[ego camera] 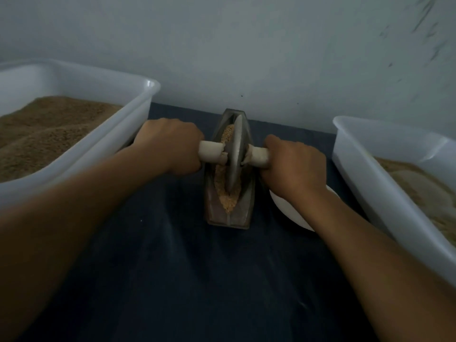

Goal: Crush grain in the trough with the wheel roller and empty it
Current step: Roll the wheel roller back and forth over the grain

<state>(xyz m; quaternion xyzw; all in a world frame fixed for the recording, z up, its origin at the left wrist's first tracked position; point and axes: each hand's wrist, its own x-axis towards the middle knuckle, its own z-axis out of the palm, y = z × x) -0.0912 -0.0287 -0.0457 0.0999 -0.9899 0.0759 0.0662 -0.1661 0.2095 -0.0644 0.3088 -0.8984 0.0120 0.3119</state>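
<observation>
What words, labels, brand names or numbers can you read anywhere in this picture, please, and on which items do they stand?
None: no readable text shows anywhere.
The trough, the wheel roller, the left tub, the right tub and the white plate bear no visible print.
The wall shows only blurred dark marks, not letters.

A grey wheel roller (235, 154) stands upright in the narrow metal trough (228, 213), bedded in pale crushed grain (228, 202).

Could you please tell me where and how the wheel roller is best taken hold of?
Grip the wheel roller by its two pale handle stubs, one each side of the disc, coming from above. The left hand and right hand hold it that way, keeping fingers clear of the trough.
</observation>
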